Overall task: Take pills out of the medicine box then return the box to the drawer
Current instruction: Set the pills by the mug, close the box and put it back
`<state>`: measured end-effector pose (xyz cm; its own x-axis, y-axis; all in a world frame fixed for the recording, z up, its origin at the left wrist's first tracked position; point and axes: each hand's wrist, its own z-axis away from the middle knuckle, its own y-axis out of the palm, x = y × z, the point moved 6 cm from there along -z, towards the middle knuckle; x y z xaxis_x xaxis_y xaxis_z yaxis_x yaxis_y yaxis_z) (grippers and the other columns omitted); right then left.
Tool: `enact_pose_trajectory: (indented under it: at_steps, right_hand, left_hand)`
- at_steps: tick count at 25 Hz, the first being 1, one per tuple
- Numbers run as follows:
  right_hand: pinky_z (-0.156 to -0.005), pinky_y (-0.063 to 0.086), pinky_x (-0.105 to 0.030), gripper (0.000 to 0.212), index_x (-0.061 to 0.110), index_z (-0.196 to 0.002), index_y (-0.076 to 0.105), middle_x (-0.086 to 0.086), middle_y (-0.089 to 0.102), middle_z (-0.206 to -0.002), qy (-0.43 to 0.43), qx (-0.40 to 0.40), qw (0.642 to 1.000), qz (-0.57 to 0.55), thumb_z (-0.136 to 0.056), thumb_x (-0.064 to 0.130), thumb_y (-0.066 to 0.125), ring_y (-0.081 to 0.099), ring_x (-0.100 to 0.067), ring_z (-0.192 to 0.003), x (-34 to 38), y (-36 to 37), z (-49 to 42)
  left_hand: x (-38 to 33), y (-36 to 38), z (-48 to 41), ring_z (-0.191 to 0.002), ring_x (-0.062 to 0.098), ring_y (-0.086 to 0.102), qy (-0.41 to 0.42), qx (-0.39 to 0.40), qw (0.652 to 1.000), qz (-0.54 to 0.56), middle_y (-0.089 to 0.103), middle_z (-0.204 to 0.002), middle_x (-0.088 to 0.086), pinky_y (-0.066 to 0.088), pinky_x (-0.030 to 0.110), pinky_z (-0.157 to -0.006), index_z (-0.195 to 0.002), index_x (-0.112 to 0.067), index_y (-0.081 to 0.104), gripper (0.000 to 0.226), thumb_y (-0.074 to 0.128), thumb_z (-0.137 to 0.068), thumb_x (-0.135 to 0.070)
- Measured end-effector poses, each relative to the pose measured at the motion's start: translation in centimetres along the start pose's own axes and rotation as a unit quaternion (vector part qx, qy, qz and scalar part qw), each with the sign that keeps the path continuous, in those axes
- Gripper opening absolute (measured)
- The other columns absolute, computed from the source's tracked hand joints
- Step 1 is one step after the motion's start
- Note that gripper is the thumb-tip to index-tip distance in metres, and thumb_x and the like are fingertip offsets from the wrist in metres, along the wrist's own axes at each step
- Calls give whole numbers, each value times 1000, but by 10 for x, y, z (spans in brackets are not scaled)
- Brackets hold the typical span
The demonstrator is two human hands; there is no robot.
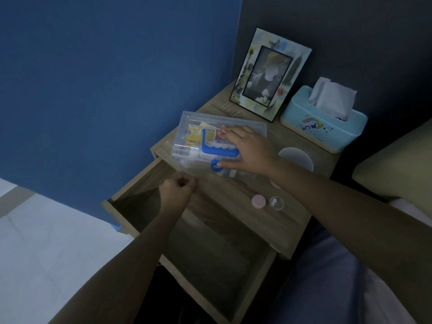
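Observation:
A clear plastic medicine box (198,132) with a blue handle and blue latch lies on the wooden bedside table (245,190), with packets showing through its lid. My right hand (247,150) rests flat on the lid, thumb at the blue latch. My left hand (177,190) hovers just in front of the box above the open drawer (210,253), fingers curled into a fist; I cannot tell if it holds anything. A small clear cup (276,203) with white pills stands on the table beside its pink lid (258,201).
At the back of the table stand a photo frame (268,73) and a light blue tissue box (325,118). A pale round coaster (297,157) lies behind my right wrist. A blue wall (105,78) rises on the left, with a bed (402,160) to the right.

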<state>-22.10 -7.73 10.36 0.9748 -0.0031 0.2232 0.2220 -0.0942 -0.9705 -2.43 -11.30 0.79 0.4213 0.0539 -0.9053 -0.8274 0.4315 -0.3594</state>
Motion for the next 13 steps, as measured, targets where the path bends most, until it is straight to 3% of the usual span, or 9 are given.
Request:
enact_pose_trajectory:
  at_steps: [4,6,9,13]
  right_hand:
    - [-96,39,-37,82,22,-132,41,0,43,-143,-6,13,1000,26,-70,74,52,42,-21,-124,-1,-2,-4]
    - [-101,35,-41,78,20,-132,41,-3,43,-142,5,21,1000,-13,-75,73,47,42,-24,-126,-4,-2,-6]
    - [-109,27,-44,76,12,-136,36,-13,34,-149,80,-9,996,-33,-83,67,38,33,-30,-134,-13,-5,-5]
    - [-112,26,-50,93,6,-142,20,-24,15,-153,270,-16,961,-63,-79,71,41,20,-39,-139,-36,-15,-1]
  left_hand:
    - [-7,-56,-12,-74,17,63,-39,-134,990,-1,63,-77,-1,51,27,-63,-76,-22,58,19,50,-93,-27]
    - [-24,-68,-30,-87,27,64,-42,-175,984,-14,67,-86,7,53,40,-78,-85,-15,61,28,44,-92,-35]
    - [-49,-61,-52,-97,28,62,-57,-146,987,-20,69,-98,14,47,40,-93,-86,-12,64,49,39,-90,-53]
    - [-73,-41,-63,-81,18,48,-43,-88,991,-92,54,-70,-2,33,27,-77,-58,-18,50,53,37,-88,-61]
